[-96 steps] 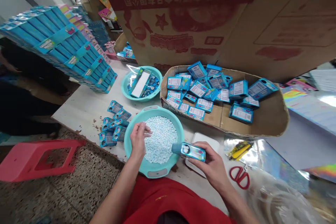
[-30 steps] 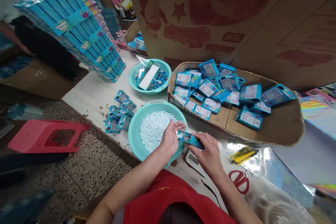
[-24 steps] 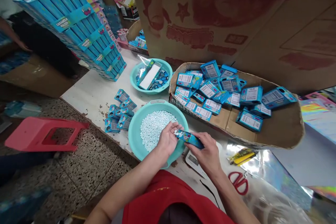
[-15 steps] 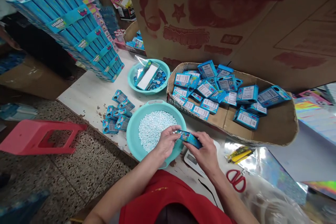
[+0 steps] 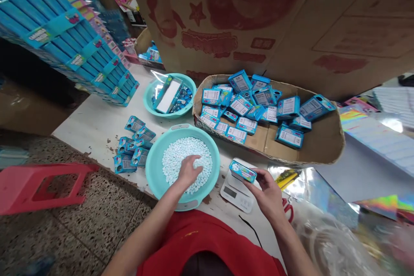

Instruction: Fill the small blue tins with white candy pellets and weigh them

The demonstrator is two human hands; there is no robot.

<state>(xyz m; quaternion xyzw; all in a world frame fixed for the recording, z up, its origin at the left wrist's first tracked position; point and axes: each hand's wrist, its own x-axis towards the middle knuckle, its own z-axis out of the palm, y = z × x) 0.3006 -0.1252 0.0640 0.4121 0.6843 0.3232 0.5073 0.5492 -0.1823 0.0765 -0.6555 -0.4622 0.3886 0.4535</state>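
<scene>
My right hand (image 5: 268, 189) grips a small blue candy box (image 5: 243, 172) by its right end. The box is held over a white digital scale (image 5: 238, 195); whether it touches the scale I cannot tell. A round hole on the box's upper side shows white pieces inside. My left hand (image 5: 190, 170) is down at the white candies (image 5: 179, 151) in a turquoise basin (image 5: 152, 168), thumb and forefinger apart. Its other fingers are partly hidden, and no piece shows in its grasp.
A cut-down carton (image 5: 326, 151) of blue boxes lies behind the scale. Several more boxes (image 5: 132, 146) stand left of the basin. Farther back are a second basin (image 5: 152, 110) and stacked blue packs (image 5: 74, 47). Red scissors (image 5: 287, 209) lie partly behind my right forearm; a red stool (image 5: 42, 185) stands left.
My left hand has left the box and moved down-left into the candies. My right hand has brought the box over the scale and turned it. The view has shifted right.
</scene>
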